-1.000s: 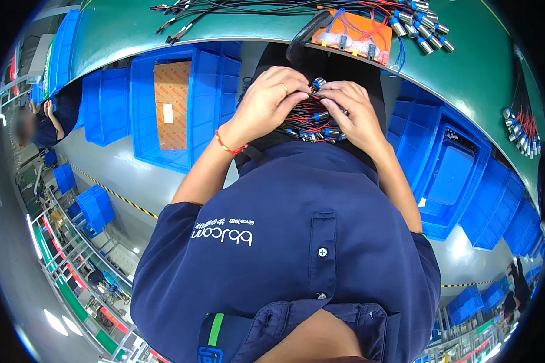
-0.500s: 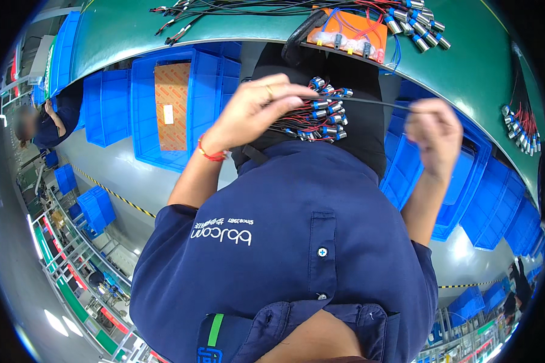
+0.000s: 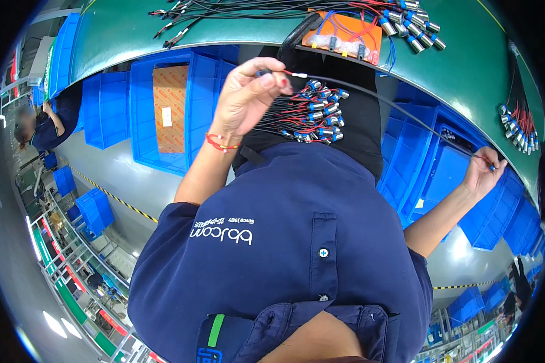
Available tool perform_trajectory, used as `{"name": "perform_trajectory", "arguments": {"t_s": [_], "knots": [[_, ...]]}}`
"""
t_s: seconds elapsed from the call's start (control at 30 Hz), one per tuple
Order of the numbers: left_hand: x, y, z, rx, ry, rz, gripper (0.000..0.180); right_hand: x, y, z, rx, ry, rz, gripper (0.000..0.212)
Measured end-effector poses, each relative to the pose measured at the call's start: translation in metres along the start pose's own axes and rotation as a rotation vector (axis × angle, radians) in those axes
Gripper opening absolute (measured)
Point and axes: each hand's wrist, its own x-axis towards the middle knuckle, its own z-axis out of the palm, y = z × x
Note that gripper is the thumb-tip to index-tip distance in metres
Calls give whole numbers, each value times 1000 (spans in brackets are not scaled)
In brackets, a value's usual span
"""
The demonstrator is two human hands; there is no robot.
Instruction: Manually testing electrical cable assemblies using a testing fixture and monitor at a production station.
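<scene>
A thin black cable with red wire at its ends stretches between my two hands, over my lap. My left hand pinches one end, beside a short white sleeve and a small dark connector. Out to the right, the fingertips of my right hand close on the other end, where a small blue tip shows. On my lap lies a bundle of cables with silver, blue-ringed connectors. An orange fixture with blue and red wires stands at the bench edge, beyond my hands.
The green bench carries black cables with silver connectors, and another bunch at the right. Blue bins stand under and beside it, one holding a brown carton. Another person works at far left.
My hands have moved apart: the right one went right and nearer to me, the left one slightly up. The cable now spans a longer stretch with both ends in my fingers.
</scene>
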Motion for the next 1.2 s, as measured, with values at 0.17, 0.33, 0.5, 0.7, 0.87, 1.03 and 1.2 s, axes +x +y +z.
{"name": "perform_trajectory", "arguments": {"t_s": [0.17,0.33,0.5,0.7,0.87,1.03,1.2], "knots": [[17,-23,30,73,19,-82,32,-13,10,-2,-204,-281,152,20],[34,-53,59,373,103,-151,20,-29,48,23,-266,-487,187,15],[52,-71,66,350,76,-241,22,-45,86,28,-435,-378,120,15],[63,-85,69,432,193,-174,22,-52,99,32,-487,-382,165,16],[71,-101,71,515,247,-14,26,-50,101,32,-486,-360,175,14],[73,-88,71,427,167,-198,33,-48,104,28,-452,-423,115,11],[70,-65,76,248,93,-372,45,-49,102,30,-490,-363,50,10]]}}
